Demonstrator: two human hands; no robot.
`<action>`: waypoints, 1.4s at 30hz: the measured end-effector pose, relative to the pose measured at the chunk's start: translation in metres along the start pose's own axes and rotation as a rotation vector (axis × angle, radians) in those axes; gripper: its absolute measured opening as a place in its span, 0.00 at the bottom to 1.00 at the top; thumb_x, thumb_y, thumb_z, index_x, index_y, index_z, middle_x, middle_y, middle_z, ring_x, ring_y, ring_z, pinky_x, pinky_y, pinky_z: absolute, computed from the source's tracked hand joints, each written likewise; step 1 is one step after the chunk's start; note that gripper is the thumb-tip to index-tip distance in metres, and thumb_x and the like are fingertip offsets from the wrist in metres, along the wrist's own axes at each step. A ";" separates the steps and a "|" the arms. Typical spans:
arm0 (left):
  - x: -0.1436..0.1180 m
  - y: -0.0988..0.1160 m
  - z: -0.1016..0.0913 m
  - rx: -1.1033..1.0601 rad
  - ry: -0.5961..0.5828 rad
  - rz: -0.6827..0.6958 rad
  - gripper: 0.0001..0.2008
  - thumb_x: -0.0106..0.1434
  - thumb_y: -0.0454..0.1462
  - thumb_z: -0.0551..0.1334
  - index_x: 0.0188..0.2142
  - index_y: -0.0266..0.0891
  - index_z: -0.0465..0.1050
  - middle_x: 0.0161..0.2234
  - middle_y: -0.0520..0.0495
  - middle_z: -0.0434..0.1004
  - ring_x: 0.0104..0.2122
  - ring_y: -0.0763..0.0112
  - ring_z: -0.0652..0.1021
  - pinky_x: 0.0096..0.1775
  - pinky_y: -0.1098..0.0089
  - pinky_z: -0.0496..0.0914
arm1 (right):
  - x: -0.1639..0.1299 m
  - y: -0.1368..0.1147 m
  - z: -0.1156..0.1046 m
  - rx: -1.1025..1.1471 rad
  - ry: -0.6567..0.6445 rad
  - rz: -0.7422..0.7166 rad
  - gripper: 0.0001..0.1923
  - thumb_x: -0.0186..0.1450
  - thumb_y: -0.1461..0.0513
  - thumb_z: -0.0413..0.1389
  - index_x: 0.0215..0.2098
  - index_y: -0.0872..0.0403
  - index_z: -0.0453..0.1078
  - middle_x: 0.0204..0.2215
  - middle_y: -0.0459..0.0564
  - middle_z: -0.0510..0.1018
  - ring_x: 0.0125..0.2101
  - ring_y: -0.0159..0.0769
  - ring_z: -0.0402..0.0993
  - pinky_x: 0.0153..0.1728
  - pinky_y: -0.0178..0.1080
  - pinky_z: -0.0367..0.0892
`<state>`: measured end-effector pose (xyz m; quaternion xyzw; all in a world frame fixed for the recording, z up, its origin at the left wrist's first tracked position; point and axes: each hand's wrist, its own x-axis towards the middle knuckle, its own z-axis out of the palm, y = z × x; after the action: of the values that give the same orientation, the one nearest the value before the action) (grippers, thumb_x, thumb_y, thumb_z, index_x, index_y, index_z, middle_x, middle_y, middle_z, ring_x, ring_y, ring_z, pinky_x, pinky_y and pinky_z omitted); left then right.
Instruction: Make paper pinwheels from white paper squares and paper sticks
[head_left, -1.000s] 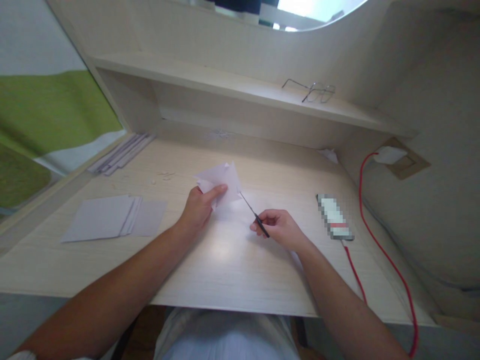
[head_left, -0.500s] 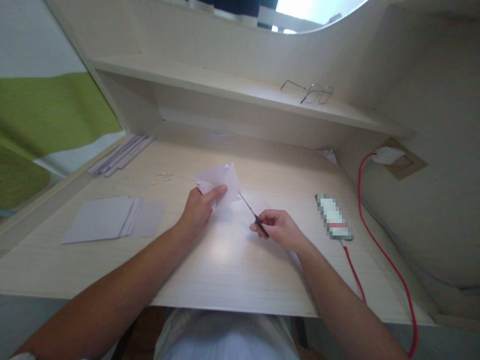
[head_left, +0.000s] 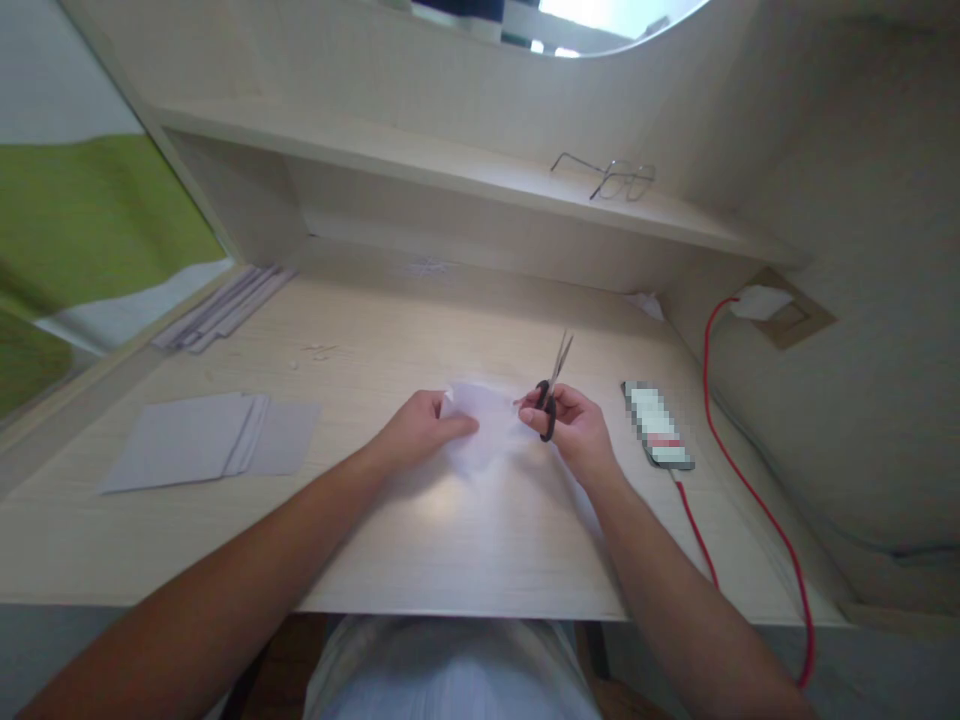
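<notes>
A piece of white paper (head_left: 487,425) is in front of me, over the middle of the desk. My left hand (head_left: 429,432) is closed on its left side, the thumb lying across the top. My right hand (head_left: 571,428) grips black-handled scissors (head_left: 553,395) by the handles, their narrow metal blades pointing up and away from the paper. The fingertips of that hand are at the paper's right edge; whether they pinch it I cannot tell. Blur hides the paper's folds.
Stacked paper sheets (head_left: 180,440) lie at left, with paper strips (head_left: 225,308) behind and small scraps (head_left: 322,351) nearby. A white paper cutout (head_left: 426,267) is at the back. At right are a phone (head_left: 658,425) and red cable (head_left: 757,505). Glasses (head_left: 622,178) rest on the shelf (head_left: 450,165).
The paper has come lower and to the right in my left hand. My right hand has drawn the scissors off its edge and turned the blades upward, its fingers now close to the paper.
</notes>
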<state>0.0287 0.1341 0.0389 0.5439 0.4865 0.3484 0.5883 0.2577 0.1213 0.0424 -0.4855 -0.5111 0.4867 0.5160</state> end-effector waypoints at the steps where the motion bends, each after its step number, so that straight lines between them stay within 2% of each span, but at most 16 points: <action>1: -0.001 -0.001 0.002 0.032 -0.062 -0.010 0.10 0.48 0.40 0.69 0.27 0.36 0.80 0.25 0.48 0.80 0.24 0.67 0.76 0.30 0.69 0.66 | -0.001 0.000 0.002 0.013 -0.015 -0.005 0.19 0.48 0.55 0.75 0.33 0.52 0.77 0.33 0.51 0.85 0.35 0.40 0.81 0.38 0.41 0.74; 3: -0.003 -0.002 0.005 0.078 -0.135 -0.014 0.09 0.49 0.40 0.69 0.27 0.36 0.81 0.25 0.48 0.80 0.24 0.68 0.76 0.30 0.69 0.66 | -0.003 0.001 0.004 0.000 -0.027 0.000 0.18 0.47 0.56 0.75 0.31 0.52 0.76 0.30 0.50 0.84 0.31 0.38 0.79 0.35 0.40 0.73; 5: -0.004 -0.002 0.006 0.093 -0.151 -0.007 0.09 0.51 0.41 0.69 0.27 0.36 0.80 0.24 0.48 0.80 0.23 0.68 0.75 0.29 0.69 0.65 | -0.004 0.003 0.004 -0.042 -0.018 0.002 0.17 0.47 0.57 0.75 0.29 0.53 0.76 0.27 0.48 0.82 0.28 0.36 0.76 0.32 0.39 0.72; 9: -0.002 -0.001 0.003 -0.022 -0.006 0.039 0.12 0.48 0.42 0.73 0.31 0.37 0.83 0.26 0.46 0.81 0.24 0.65 0.77 0.28 0.69 0.65 | -0.004 0.007 0.003 -0.113 0.063 -0.023 0.15 0.49 0.57 0.73 0.30 0.53 0.76 0.27 0.48 0.81 0.27 0.35 0.74 0.30 0.38 0.69; 13: 0.001 0.001 0.004 -0.294 0.139 0.119 0.18 0.45 0.40 0.76 0.36 0.37 0.82 0.32 0.45 0.83 0.28 0.64 0.79 0.31 0.68 0.70 | -0.004 0.008 0.007 -0.151 0.126 -0.001 0.17 0.49 0.54 0.72 0.30 0.54 0.75 0.26 0.48 0.79 0.26 0.35 0.72 0.28 0.37 0.67; 15: 0.003 0.000 0.006 -0.437 0.145 0.140 0.19 0.44 0.40 0.77 0.36 0.36 0.81 0.33 0.44 0.84 0.30 0.64 0.80 0.35 0.67 0.72 | -0.005 0.008 0.011 -0.145 0.134 0.008 0.18 0.49 0.53 0.72 0.30 0.53 0.74 0.26 0.48 0.79 0.26 0.35 0.73 0.29 0.38 0.67; 17: 0.004 -0.002 0.008 -0.503 0.101 0.113 0.18 0.46 0.41 0.77 0.36 0.35 0.81 0.35 0.42 0.84 0.31 0.62 0.81 0.38 0.64 0.74 | -0.008 0.008 0.017 -0.122 0.151 0.008 0.19 0.49 0.52 0.72 0.31 0.53 0.74 0.26 0.47 0.79 0.27 0.35 0.73 0.30 0.38 0.68; 20: 0.003 -0.007 0.011 -0.425 0.028 0.060 0.18 0.49 0.43 0.76 0.37 0.34 0.83 0.36 0.39 0.85 0.32 0.59 0.82 0.39 0.62 0.74 | -0.012 0.007 0.023 -0.074 0.161 0.003 0.19 0.49 0.52 0.72 0.31 0.53 0.74 0.26 0.47 0.79 0.27 0.34 0.73 0.31 0.38 0.69; 22: 0.003 -0.010 0.012 -0.322 0.055 0.058 0.19 0.49 0.43 0.76 0.38 0.34 0.83 0.37 0.39 0.86 0.34 0.58 0.82 0.39 0.62 0.73 | -0.013 0.007 0.026 -0.054 0.148 0.001 0.19 0.49 0.52 0.73 0.30 0.53 0.73 0.27 0.47 0.79 0.27 0.34 0.73 0.31 0.38 0.69; 26: 0.002 -0.009 0.010 -0.227 0.158 0.060 0.19 0.49 0.43 0.76 0.38 0.34 0.83 0.37 0.39 0.86 0.34 0.58 0.81 0.39 0.62 0.73 | -0.011 0.009 0.024 -0.047 0.069 0.059 0.21 0.47 0.51 0.74 0.29 0.54 0.74 0.26 0.47 0.80 0.26 0.34 0.73 0.29 0.37 0.68; 31: 0.004 0.000 -0.004 -0.346 0.253 0.107 0.18 0.49 0.44 0.75 0.36 0.34 0.82 0.35 0.40 0.85 0.33 0.57 0.81 0.38 0.62 0.72 | -0.005 0.008 0.011 -0.084 -0.146 0.179 0.21 0.52 0.48 0.71 0.31 0.55 0.76 0.27 0.51 0.82 0.26 0.33 0.74 0.31 0.37 0.68; 36: 0.009 0.002 -0.013 -0.446 0.343 0.165 0.19 0.48 0.42 0.75 0.38 0.34 0.81 0.36 0.41 0.84 0.34 0.58 0.81 0.39 0.62 0.73 | -0.004 0.003 -0.002 -0.196 -0.382 0.230 0.17 0.54 0.52 0.71 0.33 0.56 0.80 0.26 0.48 0.81 0.24 0.30 0.70 0.29 0.35 0.64; 42: 0.009 0.003 -0.012 -0.471 0.373 0.184 0.19 0.48 0.42 0.75 0.38 0.35 0.81 0.37 0.42 0.84 0.36 0.57 0.81 0.42 0.62 0.74 | -0.007 0.003 -0.003 -0.245 -0.440 0.262 0.17 0.53 0.51 0.71 0.31 0.57 0.80 0.25 0.49 0.80 0.25 0.31 0.70 0.29 0.36 0.62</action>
<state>0.0203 0.1469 0.0405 0.3613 0.4405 0.5970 0.5648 0.2604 0.1147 0.0387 -0.4888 -0.5988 0.5774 0.2629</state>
